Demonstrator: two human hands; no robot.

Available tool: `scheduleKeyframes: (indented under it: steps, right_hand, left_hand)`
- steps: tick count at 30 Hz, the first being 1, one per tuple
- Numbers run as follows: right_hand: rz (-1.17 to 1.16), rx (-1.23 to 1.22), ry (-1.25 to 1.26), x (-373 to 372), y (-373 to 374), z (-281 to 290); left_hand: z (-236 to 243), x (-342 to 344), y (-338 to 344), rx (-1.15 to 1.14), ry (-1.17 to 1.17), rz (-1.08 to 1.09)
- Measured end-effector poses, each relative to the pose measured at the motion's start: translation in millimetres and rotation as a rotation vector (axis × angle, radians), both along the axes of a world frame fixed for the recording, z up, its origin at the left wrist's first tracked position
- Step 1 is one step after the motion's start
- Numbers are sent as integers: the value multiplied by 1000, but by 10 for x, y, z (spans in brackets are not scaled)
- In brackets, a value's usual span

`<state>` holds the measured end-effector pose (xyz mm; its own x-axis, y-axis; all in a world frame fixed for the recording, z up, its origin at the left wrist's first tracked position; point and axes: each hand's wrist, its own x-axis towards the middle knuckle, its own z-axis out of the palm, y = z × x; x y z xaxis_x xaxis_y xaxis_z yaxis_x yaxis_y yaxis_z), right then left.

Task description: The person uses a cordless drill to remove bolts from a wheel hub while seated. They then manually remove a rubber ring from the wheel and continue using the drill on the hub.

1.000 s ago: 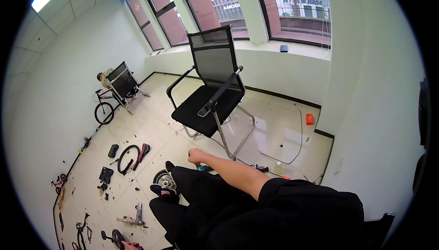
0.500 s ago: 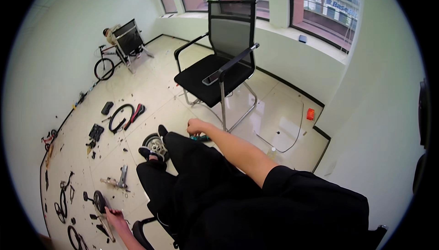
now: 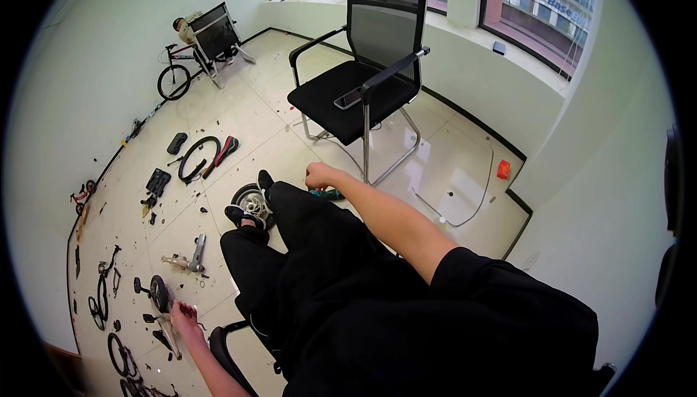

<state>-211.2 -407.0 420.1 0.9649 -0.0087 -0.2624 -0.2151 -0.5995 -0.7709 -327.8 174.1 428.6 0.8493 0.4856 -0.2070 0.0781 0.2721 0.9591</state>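
My right hand (image 3: 319,177) is held out beyond my right thigh, fingers curled closed above a teal object (image 3: 327,194); what it holds, if anything, is hidden. My left hand (image 3: 184,315) hangs low at my left with loosely bent fingers apart, in front of a small-wheeled bike part (image 3: 160,294) on the floor. My black shoes rest at a silver-hubbed wheel (image 3: 248,201). A grey metal part (image 3: 197,252) lies left of my legs.
A black mesh chair (image 3: 341,99) with a phone (image 3: 348,98) stands ahead. A person (image 3: 186,31) is behind another chair and bicycle (image 3: 174,82) at back left. Tyre (image 3: 187,166), tool case (image 3: 159,183), cable (image 3: 491,172) and scattered parts cover the floor.
The view has shifted, raising the far chairs in the picture. My left arm has come up into view from the lower edge. My right hand stays extended, fingers curled.
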Motion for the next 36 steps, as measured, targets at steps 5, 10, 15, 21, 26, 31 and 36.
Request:
scheduleKeyframes:
  steps: [5,10,15,21,26,31,36]
  right_hand:
    - [4,-2,7,-15,16,9]
    - [16,2,6,-45,30,47]
    - [33,-80,46,-9,38,59]
    - [51,-100,47,-22,35,50]
    - [51,-90,44,-69,83,117]
    - [64,-99,51,-74,52,105]
    - [69,-97,51,-89,73,124]
  left_hand:
    - [-51,51,16,96,47,27]
    - [-31,55,0,140,63,18]
    - [-44,46,-12,176,48,3]
    - [30,17,-110,162,67,11]
    - [0,24,-45,212,54,-29]
    - [32,7,-133,207,56,-23]
    - [71,-4,-166,223,75,-22]
